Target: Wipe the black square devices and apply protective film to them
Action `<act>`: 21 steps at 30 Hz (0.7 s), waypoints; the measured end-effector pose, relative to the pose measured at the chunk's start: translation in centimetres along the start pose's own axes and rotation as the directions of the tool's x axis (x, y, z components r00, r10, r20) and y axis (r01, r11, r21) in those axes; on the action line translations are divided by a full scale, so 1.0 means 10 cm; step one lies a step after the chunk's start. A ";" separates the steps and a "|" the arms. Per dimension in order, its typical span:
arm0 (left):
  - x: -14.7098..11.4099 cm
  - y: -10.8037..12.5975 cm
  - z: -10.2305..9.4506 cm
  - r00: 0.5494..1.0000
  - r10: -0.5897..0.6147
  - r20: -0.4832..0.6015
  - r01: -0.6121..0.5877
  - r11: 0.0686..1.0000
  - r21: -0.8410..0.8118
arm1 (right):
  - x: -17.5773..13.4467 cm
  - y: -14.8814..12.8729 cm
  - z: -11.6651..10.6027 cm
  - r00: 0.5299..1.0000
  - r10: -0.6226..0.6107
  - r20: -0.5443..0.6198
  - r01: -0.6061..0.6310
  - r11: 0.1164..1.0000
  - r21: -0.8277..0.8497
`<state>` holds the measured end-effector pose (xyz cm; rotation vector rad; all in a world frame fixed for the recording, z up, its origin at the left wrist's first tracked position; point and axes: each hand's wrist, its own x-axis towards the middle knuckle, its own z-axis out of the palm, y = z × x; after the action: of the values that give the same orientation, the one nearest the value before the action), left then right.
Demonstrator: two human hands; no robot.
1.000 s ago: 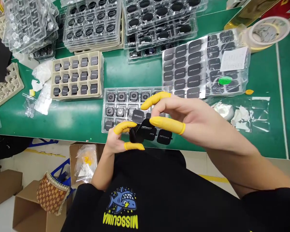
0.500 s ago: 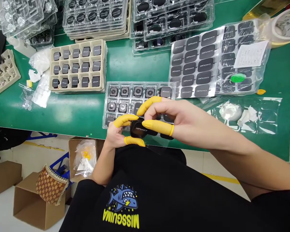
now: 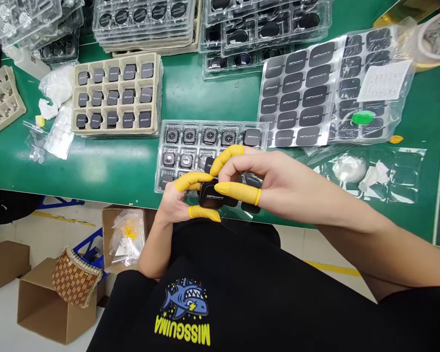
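Note:
Close to the table's front edge, my left hand grips a black square smartwatch by its sides, glossy face up with a HiFuture label. Yellow finger cots cover the thumb and a finger. My right hand, also in yellow cots, has its thumb tip at the watch's upper right edge. Its fingers are curled close by; anything pinched between them is hidden. Just beyond both hands lies a clear plastic tray of watches, some back up with round sensors, others showing grey HiFuture covers. My right hand hides part of it.
A beige tray of small watch units stands at the left. Printed HiFuture film sheets lie at the right, near a tape roll. Stacked clear trays line the back. White wads and a clear bag are right of my hands.
The camera view has shifted slightly. My hands keep nearly the same hold, and the smartwatch has tilted a little, so a thin curved line on its face no longer shows.

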<state>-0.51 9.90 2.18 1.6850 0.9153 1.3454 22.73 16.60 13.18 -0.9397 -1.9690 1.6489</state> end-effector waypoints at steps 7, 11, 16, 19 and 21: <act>-0.01 0.00 0.00 1.000 0.008 -0.011 -0.008 1.000 -0.028 | -0.01 0.01 0.01 1.000 -0.002 -0.018 0.003 1.000 0.012; -0.02 -0.02 0.00 0.999 -0.033 0.009 0.033 0.999 -0.026 | -0.02 0.04 0.03 0.999 -0.019 -0.039 0.020 1.000 0.016; 0.00 0.00 0.01 0.999 0.039 -0.025 -0.038 0.999 0.013 | -0.01 0.08 0.06 0.996 -0.058 -0.061 0.060 0.998 0.021; 0.02 0.02 0.02 0.996 0.079 -0.036 -0.080 0.996 -0.030 | -0.01 0.09 0.07 0.996 -0.068 -0.064 0.069 0.997 0.021; 0.02 0.02 0.02 0.996 0.080 -0.033 -0.081 0.995 -0.054 | -0.01 0.10 0.07 0.996 -0.066 -0.065 0.067 0.998 0.017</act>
<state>-0.27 9.98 2.42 1.6790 0.8276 1.4403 22.56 16.08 12.11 -0.8990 -1.9174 1.5795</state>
